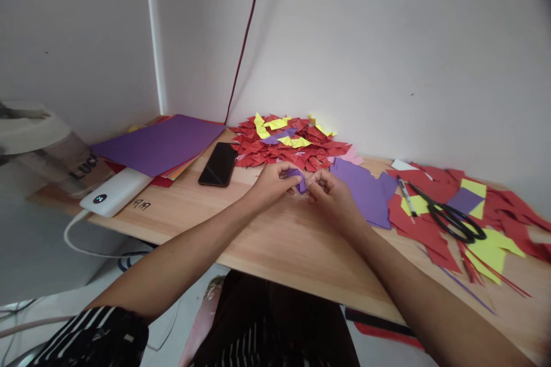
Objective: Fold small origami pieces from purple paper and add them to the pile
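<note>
Between my two hands, just above the wooden table, is a small folded piece of purple paper (301,184). My left hand (279,180) pinches it from the left, the thumb lying along its near side. From the right, the closed fingers of my right hand (323,186) grip its other edge. Behind my hands rises a heap of folded paper pieces (284,152), mostly red with some yellow, purple and pink. Right beside my right hand lie cut purple sheets (364,192).
Black-handled scissors (456,221), a pen (407,196) and red and yellow scraps (424,235) lie at the right. To the left are a phone (218,164), a white power bank (114,192) with a cable, and stacked purple sheets (163,143). A wall (365,51) stands behind.
</note>
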`<state>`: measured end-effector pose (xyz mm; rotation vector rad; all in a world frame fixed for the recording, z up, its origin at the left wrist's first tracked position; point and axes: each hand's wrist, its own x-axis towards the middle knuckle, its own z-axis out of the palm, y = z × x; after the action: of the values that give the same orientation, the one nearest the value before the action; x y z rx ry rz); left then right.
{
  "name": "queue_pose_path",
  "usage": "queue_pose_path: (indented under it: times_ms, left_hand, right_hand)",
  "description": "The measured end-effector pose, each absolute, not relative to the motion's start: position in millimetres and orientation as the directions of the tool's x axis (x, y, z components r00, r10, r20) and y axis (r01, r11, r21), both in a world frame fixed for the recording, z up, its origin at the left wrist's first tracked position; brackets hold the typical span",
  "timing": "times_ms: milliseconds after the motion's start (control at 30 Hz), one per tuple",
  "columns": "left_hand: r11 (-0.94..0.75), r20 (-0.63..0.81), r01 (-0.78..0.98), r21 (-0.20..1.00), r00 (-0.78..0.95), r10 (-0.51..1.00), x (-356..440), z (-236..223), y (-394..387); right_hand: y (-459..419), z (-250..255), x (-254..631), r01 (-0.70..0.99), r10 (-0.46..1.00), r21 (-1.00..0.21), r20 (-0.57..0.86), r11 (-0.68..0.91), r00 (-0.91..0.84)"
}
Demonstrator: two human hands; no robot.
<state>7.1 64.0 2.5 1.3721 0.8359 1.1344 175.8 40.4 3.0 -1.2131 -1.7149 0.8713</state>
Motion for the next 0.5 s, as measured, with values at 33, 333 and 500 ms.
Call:
queue_pose_path:
  times_ms: [33,333,500]
  left_hand:
    - [-0.146,0.177,-0.127,0.981,0.287,0.941,6.9,2.3,64.1]
    - [-0.168,0.202,-0.141,0.976,0.276,0.94,6.6,-1.1,67.0]
    - [-0.166,0.199,-0.151,0.974,0.24,0.95,6.8,-3.5,69.4]
  right_hand:
    - [40.4,2.9,175.6,0.372,0.954,-0.881,0.24,0.292,-0.18]
    - [41.2,1.3,174.6,0.385,0.948,-0.868,0.263,0.313,-0.179]
    - [42.5,-2.8,174.0,0.385,0.946,-0.865,0.283,0.322,-0.156]
